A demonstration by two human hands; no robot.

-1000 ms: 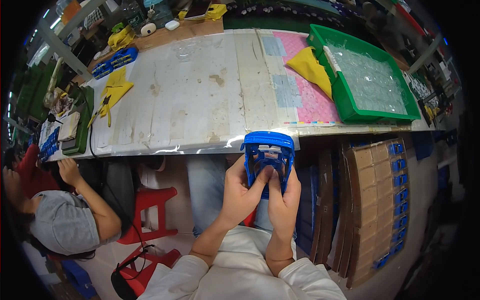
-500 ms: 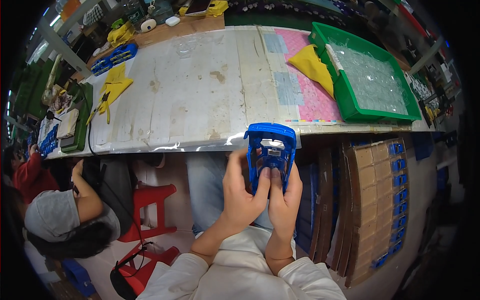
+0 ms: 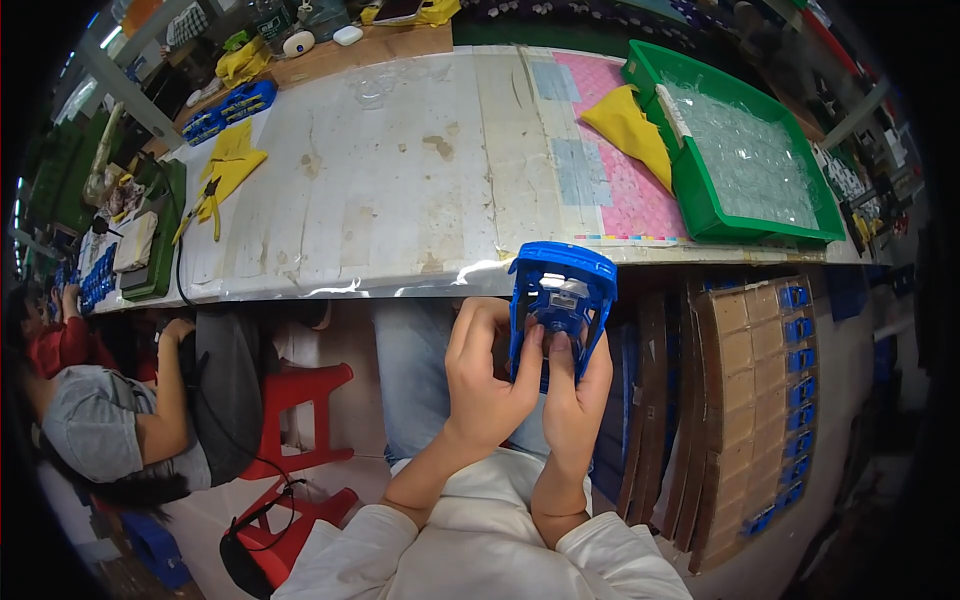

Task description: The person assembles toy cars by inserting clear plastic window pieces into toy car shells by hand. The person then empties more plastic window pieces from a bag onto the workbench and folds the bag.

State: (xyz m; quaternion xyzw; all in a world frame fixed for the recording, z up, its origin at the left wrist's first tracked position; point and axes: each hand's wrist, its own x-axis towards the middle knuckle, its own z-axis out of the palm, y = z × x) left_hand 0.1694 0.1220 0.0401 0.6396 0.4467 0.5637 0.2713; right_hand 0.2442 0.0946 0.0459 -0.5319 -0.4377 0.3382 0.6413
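A blue plastic toy car body (image 3: 565,258) is held up just off the table's front edge, its hollow inside facing me. Clear or silvery parts show in its middle. My left hand (image 3: 483,375) grips its left side, with the thumb pressed inside. From the right, my right hand (image 3: 573,405) is wrapped round the lower side, its thumb also resting on the inside beside the left one. Most of the fingers behind the shell are hidden.
The white-covered table (image 3: 380,200) carries a green tray (image 3: 700,190) of clear plastic parts, yellow cloths (image 3: 632,135) and yellow-handled pliers (image 3: 210,205). Partitioned cardboard (image 3: 745,420) with blue pieces stands at right. At left are a red stool (image 3: 310,400) and a seated person (image 3: 100,420).
Both hands and the car body have shifted slightly right, and the shell has turned a little. The thumbs are a bit farther apart. The seated person at left has moved.
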